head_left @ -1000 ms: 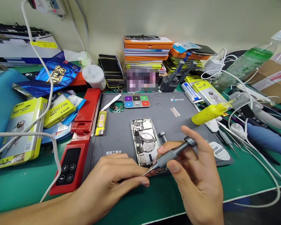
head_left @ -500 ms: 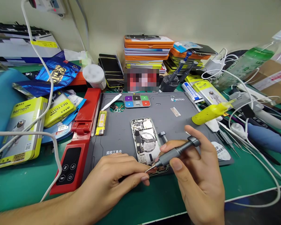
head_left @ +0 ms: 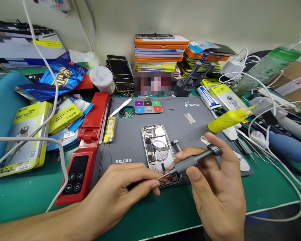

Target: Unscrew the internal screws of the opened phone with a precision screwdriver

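**A:** Your right hand [head_left: 215, 187] is wrapped around the grey screwdriver [head_left: 190, 162], thumb and forefinger on the knurled barrel, the cap end pointing up and away to your right. That slant looks chosen so the tip comes in low at the near end of the opened phone [head_left: 158, 149] while your view of it stays clear.

**B:** And your left hand [head_left: 120, 194]?

**A:** It lies on the grey work mat [head_left: 130, 140], fingers curled, the thumb and forefinger pinched together right at the screwdriver's tip. Whether something tiny sits between them, I cannot tell. It reads as a steadying hand, braced on the mat so the tip doesn't wander.

**B:** Where does the phone sit relative to you?

**A:** Flat on the mat, back open, its near end between your two hands and its far end pointing away from you. A small grey knob [head_left: 175, 144] stands just beside its right edge. The colour-patched parts tray [head_left: 147, 106] is well beyond, and the yellow lighter [head_left: 109, 130] lies to the left, near the red device [head_left: 86, 147].
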{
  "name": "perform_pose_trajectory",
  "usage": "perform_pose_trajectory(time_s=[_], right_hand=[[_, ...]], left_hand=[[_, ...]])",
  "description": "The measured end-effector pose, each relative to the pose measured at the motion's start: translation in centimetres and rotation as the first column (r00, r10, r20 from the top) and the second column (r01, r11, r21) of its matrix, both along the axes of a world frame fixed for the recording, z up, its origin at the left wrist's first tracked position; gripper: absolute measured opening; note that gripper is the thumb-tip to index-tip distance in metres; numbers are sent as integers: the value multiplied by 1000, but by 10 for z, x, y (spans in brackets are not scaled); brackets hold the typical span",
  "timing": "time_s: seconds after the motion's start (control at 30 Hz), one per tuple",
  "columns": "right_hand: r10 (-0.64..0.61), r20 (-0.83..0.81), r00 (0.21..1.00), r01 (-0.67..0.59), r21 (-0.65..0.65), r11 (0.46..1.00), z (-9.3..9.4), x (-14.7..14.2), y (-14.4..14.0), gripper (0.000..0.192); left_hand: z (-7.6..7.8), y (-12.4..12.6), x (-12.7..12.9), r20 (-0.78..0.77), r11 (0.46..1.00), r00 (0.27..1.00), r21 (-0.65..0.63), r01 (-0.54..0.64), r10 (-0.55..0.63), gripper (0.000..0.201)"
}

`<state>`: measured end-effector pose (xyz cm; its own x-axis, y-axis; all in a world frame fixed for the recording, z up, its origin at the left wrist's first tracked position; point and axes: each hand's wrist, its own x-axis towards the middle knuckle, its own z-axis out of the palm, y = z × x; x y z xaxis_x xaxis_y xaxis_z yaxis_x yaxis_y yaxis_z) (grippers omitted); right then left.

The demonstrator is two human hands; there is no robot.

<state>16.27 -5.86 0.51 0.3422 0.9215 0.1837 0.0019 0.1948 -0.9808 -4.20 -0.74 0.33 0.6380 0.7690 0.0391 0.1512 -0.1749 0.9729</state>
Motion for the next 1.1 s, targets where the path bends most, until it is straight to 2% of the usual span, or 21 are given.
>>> perform_pose_trajectory(time_s=[0.3,0.7,1.1], right_hand=[[19,6,1000,-19,-4,1000,1,1,-1,49],[36,-48,998,-36,-16,999,1,1,-2,49],[42,-75,996,-43,-18,999,3,0,1,47]], left_hand=[[-1,-2,-2,-2,998,1000,-60,2,-2,16],[2,-2,0,4,999,1000,-49,-1,1,21],[0,-2,-3,5,998,999,-42,51,-51,24]])
